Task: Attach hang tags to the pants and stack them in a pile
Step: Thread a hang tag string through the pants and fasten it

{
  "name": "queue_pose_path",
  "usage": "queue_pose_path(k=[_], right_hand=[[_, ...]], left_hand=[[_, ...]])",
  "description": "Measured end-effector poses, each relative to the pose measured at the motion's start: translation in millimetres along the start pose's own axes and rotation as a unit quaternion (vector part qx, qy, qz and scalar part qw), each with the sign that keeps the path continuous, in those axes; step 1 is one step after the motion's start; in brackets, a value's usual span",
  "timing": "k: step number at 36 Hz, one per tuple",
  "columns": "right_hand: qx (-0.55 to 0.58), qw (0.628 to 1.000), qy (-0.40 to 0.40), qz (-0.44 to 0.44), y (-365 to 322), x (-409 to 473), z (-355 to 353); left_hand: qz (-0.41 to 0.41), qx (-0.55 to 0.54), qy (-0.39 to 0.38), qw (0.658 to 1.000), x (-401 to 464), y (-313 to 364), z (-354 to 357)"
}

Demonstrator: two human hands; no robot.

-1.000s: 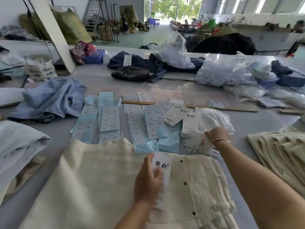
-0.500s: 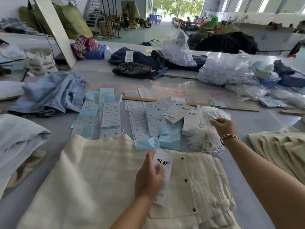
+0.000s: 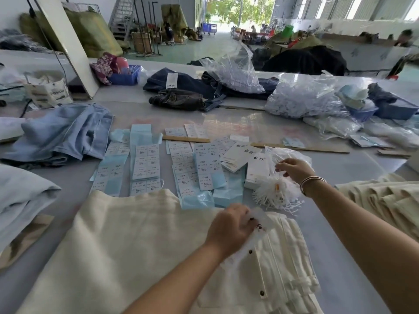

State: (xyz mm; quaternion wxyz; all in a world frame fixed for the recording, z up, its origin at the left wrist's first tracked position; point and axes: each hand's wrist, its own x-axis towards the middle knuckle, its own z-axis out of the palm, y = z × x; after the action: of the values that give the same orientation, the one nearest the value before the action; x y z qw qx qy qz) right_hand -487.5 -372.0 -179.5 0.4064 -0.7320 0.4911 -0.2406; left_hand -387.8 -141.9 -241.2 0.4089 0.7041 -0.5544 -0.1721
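Head view: left hand [image 3: 229,227] pinching hang tag [image 3: 260,224], right hand [image 3: 294,169] pinching string [image 3: 277,175].

Readable print on the tabletop [image 3: 317,137]

Sticker sheets [image 3: 145,163] bore "1103#"; white hang tags [image 3: 240,156] carried black brush-style characters, not clearly legible.

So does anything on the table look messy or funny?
Mostly ordinary work clutter. The white strings spill out in a tangled heap by the right hand, and the label sheets lie overlapping and crooked.

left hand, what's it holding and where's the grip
The left hand holds a white hang tag by its left edge, above the cream pants; motion blur hides the exact fingers.
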Motion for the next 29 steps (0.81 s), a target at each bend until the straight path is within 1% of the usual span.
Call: queue_pose_path(k=[2,5,7,9,10,12,13,14,16,18,19,21,22,23,24,26,27,28,29], right_hand=[[-0.008,1.000,0.001,0.012,-0.1,0.6,-2.2],[0.010,0.999,-0.002,0.031,2.5,-1.2,-3.0],[0.014,0.999,-0.002,0.032,4.7,-3.4,-4.2],[0.009,1.000,-0.009,0.029,6.0,-5.2,-7.4],[0.003,1.000,-0.016,0.026,6.1,-5.5,-9.4],[-0.016,0.999,-0.029,0.017,6.0,-3.6,-16.7],[-0.013,0.999,-0.028,0.012,4.9,-2.2,-21.1],[0.017,1.000,-0.020,0.013,3.4,-0.8,-25.8],[0.154,0.988,-0.006,0.032,-1.0,1.5,-34.0],[0.287,0.957,0.013,0.033,-7.4,-0.1,-39.6],[0.339,0.940,0.031,0.023,-10.8,-1.6,-41.2],[0.422,0.904,0.075,-0.007,-18.8,-6.0,-43.2],[0.437,0.895,0.093,-0.018,-23.9,-8.2,-43.2],[0.427,0.898,0.099,-0.026,-28.6,-10.7,-42.3],[0.393,0.915,0.088,-0.030,-33.1,-14.1,-40.3],[0.273,0.961,0.026,-0.036,-40.1,-23.3,-32.9],[0.212,0.976,-0.009,-0.040,-41.8,-28.8,-28.2],[0.170,0.984,-0.037,-0.046,-43.2,-35.3,-23.2],[0.153,0.985,-0.055,-0.052,-44.4,-42.2,-18.0]], left_hand=[[0.065,0.060,-0.048,0.995,32.5,16.8,8.2],[0.093,0.202,-0.123,0.967,75.4,28.7,21.9],[0.106,0.265,-0.164,0.944,94.7,30.5,32.2],[0.120,0.307,-0.198,0.923,106.8,30.3,44.1],[0.123,0.317,-0.203,0.918,111.1,29.6,50.2],[0.112,0.318,-0.193,0.922,115.0,26.6,61.0],[0.102,0.312,-0.190,0.925,114.9,24.4,65.0],[0.089,0.300,-0.192,0.930,114.2,21.5,68.2],[0.065,0.260,-0.196,0.943,111.7,17.1,71.3],[0.050,0.233,-0.194,0.952,110.8,14.9,71.9],[0.048,0.238,-0.200,0.949,111.5,14.0,72.2],[0.056,0.279,-0.220,0.933,112.3,14.0,72.4],[0.061,0.288,-0.223,0.929,112.4,14.5,71.4],[0.064,0.284,-0.221,0.931,112.3,15.6,69.7],[0.072,0.269,-0.209,0.937,111.2,17.7,66.9],[0.085,0.217,-0.151,0.961,106.1,23.5,58.8],[0.074,0.164,-0.124,0.976,101.6,27.4,52.4],[0.051,0.070,-0.112,0.990,94.8,31.0,44.1],[0.017,-0.059,-0.111,0.992,85.6,33.4,34.6]])
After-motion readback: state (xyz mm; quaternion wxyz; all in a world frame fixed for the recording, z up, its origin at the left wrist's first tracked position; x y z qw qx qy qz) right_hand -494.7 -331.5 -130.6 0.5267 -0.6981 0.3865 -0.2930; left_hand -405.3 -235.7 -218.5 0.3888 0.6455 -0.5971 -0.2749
